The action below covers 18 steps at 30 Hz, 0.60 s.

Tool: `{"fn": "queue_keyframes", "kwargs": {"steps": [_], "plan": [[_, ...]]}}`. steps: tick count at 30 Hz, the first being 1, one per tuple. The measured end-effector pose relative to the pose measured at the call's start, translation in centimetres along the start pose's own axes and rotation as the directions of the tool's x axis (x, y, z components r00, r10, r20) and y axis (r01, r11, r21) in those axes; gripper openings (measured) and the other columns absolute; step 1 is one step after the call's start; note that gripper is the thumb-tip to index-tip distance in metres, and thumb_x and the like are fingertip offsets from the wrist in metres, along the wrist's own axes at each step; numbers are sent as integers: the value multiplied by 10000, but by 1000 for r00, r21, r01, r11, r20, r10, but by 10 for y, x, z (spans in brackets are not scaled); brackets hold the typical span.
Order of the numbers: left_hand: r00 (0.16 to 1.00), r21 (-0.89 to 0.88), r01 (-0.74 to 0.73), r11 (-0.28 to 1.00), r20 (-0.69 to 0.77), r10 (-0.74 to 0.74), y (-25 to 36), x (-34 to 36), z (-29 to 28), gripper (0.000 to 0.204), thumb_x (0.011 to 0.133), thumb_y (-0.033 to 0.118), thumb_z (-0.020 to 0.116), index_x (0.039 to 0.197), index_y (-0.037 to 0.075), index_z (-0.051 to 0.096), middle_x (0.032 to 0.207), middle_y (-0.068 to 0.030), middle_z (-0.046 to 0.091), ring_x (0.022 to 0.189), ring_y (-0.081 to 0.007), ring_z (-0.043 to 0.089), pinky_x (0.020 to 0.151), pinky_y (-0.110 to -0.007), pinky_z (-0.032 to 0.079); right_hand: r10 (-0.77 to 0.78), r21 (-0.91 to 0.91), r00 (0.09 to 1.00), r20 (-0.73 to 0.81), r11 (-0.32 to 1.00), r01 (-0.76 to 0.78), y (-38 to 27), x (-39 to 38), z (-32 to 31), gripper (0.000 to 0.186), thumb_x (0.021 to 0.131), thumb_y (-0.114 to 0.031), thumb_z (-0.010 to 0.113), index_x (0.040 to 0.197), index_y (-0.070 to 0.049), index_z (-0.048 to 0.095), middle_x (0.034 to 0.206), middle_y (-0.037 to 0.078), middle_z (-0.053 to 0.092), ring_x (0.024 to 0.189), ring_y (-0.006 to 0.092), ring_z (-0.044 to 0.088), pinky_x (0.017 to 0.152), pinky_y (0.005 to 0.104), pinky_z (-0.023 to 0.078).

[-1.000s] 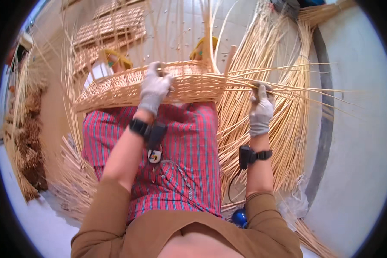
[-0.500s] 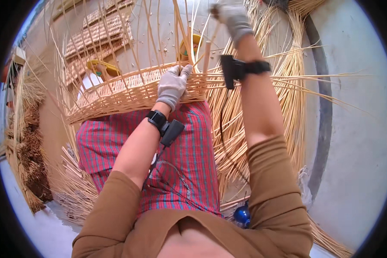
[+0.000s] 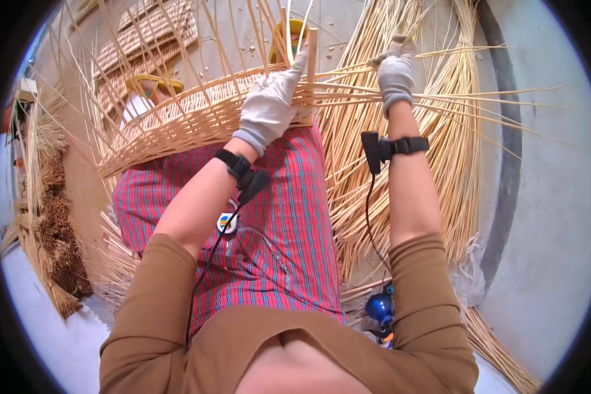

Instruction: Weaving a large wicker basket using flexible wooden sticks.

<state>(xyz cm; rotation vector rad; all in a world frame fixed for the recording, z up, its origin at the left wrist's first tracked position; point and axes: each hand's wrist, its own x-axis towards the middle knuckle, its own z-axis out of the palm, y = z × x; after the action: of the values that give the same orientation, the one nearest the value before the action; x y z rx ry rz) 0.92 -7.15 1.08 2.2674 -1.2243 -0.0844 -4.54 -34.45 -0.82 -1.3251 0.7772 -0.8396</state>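
Note:
A half-woven wicker basket (image 3: 171,136) rests across my lap, its upright stakes (image 3: 233,36) sticking up from the rim. My left hand (image 3: 268,108), in a pale work glove, grips its near wall by the right corner. One digit points up beside a thick corner post (image 3: 312,49); the other fingertips are hidden. To the right, my gloved right hand (image 3: 396,69) is closed around a wicker rod (image 3: 459,50) that runs from the basket's corner out past the hand. Several more loose rods (image 3: 466,98) stretch rightward from that corner, below the hand.
A large bundle of rods (image 3: 374,197) covers the floor at right. Woven panels (image 3: 148,39) lie at far left, near a yellow sandal (image 3: 152,84). Dried stalk bundles (image 3: 52,217) stand at the left edge. A blue round object (image 3: 378,306) sits by my right elbow.
My right hand has come down and toward me from the far side, out to the basket's right. My left hand has shifted slightly, now with a digit raised by the post.

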Motion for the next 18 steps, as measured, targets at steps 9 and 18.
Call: {"fn": "queue_keyframes", "kwargs": {"steps": [9,18], "plan": [[991,140,-109,984,-63,119,-9,-6,14,630,838,252,734,1429,138,547,1158,-92,625,1115,-332,607,922,-456,450,-371,49,871,323,925,376,-97,-159,50,398,1007,-12,539,1390,-110,586,769,-12,595,749,144,609,789,323,579],[905,-980,-25,200,-107,-411,-35,-34,-21,437,1076,338,575,1399,42,568,1258,-98,647,1143,-182,634,1011,-338,541,51,-358,848,528,919,167,-50,-90,64,469,966,-250,751,1343,-19,594,1076,99,703,958,182,662,844,344,550]]}}
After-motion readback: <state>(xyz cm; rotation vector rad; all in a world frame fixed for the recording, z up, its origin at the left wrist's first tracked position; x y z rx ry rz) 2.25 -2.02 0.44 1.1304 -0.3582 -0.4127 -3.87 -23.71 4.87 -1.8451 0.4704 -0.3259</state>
